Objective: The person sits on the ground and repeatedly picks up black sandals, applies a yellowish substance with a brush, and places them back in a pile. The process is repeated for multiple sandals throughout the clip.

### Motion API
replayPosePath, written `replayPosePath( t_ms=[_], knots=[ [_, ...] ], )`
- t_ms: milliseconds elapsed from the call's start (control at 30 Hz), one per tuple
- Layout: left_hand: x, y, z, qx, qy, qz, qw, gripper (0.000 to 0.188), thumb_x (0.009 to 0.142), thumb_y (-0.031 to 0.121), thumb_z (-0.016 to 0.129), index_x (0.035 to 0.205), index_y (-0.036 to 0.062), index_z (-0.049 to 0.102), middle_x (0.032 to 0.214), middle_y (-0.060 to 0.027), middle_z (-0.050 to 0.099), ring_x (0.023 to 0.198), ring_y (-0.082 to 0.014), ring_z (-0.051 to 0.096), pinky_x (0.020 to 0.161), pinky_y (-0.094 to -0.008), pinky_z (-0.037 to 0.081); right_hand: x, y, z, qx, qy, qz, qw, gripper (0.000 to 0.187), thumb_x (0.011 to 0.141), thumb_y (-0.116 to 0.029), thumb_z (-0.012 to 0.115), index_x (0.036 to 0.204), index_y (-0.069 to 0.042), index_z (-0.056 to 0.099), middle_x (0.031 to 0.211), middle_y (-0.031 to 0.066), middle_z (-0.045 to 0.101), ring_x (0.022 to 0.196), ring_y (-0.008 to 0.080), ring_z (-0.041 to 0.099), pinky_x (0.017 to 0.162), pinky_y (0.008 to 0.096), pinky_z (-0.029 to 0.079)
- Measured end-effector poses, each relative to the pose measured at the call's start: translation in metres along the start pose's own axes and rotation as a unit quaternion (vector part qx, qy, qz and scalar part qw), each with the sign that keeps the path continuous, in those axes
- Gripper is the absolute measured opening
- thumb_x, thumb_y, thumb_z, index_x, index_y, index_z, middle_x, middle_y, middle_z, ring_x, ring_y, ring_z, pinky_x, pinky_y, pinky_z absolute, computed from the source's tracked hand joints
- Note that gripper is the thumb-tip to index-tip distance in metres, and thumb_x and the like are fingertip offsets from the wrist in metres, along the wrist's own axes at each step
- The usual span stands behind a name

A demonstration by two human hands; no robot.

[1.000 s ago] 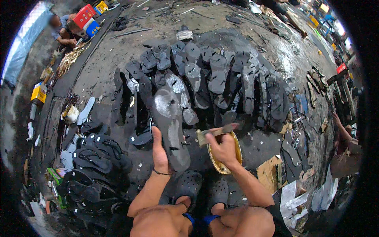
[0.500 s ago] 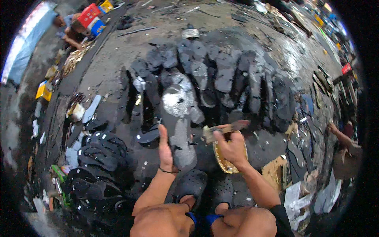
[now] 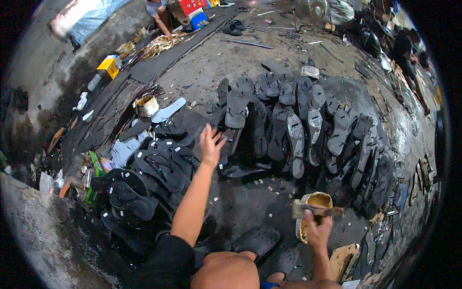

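Observation:
My left hand (image 3: 210, 147) stretches forward with its fingers spread and nothing in them. It is beside the left end of a row of black flip-flop soles (image 3: 237, 110), several of them leaning together with small strap ends poking out. Some soles, like this one (image 3: 295, 137), have shiny wet-looking patches. My right hand (image 3: 317, 229) is closed round a brush (image 3: 323, 210) with a pale, blunt end pointing left. The brush is above an oblong tub (image 3: 301, 236) of yellowish-brown paste, hiding part of it.
Black flip-flops with straps (image 3: 161, 166) lie heaped at the left. Behind them stand a paste-smeared pot (image 3: 146, 107) and a pale sole (image 3: 168, 111). Cardboard (image 3: 342, 260) lies at the lower right. At the far left, another person's arm (image 3: 163, 26) reaches toward pale strips (image 3: 166, 45).
My left hand has let go of the shiny-patched sole and reaches forward, fingers spread. My right hand keeps the brush near the tub. The view has swung left.

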State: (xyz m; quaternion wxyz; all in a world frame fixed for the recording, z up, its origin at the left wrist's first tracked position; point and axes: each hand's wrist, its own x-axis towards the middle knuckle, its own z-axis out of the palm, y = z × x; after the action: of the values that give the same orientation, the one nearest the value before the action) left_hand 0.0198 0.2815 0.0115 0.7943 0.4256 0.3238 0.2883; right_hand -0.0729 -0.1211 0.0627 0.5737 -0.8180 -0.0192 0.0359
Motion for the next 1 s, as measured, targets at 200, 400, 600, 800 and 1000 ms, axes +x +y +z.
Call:
replayPosePath(
  t_ms=[200,400,600,800,1000],
  knots=[
    [-0.087,-0.007,-0.123,0.884,-0.115,0.132,0.434,0.106,0.075,0.032,0.081,0.155,0.001,0.02,0.16,-0.0192,0.023,0.147,-0.0391,0.02,0.116,-0.0511,0.024,-0.006,0.077,-0.048,-0.192,0.108,-0.035,0.975,0.019,0.089,-0.01,0.071,0.105,0.0,0.067,0.098,0.0125,0.069,0.085,0.0238,0.067,0.08,0.0365,0.052],
    [-0.066,0.013,-0.166,0.956,-0.129,0.126,0.233,0.103,0.082,0.029,0.072,0.158,0.0015,0.009,0.16,-0.0281,0.02,0.152,-0.038,0.012,0.121,-0.0526,0.008,-0.018,0.041,-0.069,-0.287,0.02,0.07,0.955,0.03,0.085,-0.022,0.072,0.101,0.002,0.064,0.091,0.0223,0.068,0.086,0.0391,0.067,0.076,0.0459,0.053],
    [-0.055,0.01,-0.157,0.931,-0.053,0.164,0.323,0.114,0.075,0.029,0.08,0.157,-0.0014,0.005,0.15,-0.0282,0.038,0.147,-0.036,0.025,0.12,-0.0506,0.014,-0.07,0.083,-0.077,-0.406,-0.013,0.114,0.906,0.029,0.082,-0.025,0.073,0.094,-0.001,0.064,0.082,0.0206,0.066,0.077,0.0385,0.066,0.07,0.0465,0.052],
    [-0.016,0.05,-0.152,0.886,0.023,0.207,0.415,0.11,0.072,0.025,0.082,0.155,0.0007,0.013,0.119,-0.0195,0.064,0.119,-0.0323,0.054,0.113,-0.048,0.026,-0.068,0.061,-0.075,-0.333,0.013,0.072,0.94,0.041,0.081,-0.034,0.073,0.09,0.005,0.062,0.083,0.0248,0.067,0.08,0.0438,0.067,0.07,0.0502,0.055],
    [-0.036,0.021,-0.15,0.873,-0.029,0.196,0.446,0.094,0.074,0.046,0.079,0.144,0.0007,0.036,0.143,-0.0217,0.047,0.136,-0.0374,0.038,0.113,-0.0458,0.029,-0.069,0.074,-0.075,-0.316,0.026,0.088,0.944,0.038,0.084,-0.036,0.07,0.084,0.002,0.065,0.088,0.0224,0.067,0.078,0.0419,0.067,0.071,0.0496,0.054]
  ],
)
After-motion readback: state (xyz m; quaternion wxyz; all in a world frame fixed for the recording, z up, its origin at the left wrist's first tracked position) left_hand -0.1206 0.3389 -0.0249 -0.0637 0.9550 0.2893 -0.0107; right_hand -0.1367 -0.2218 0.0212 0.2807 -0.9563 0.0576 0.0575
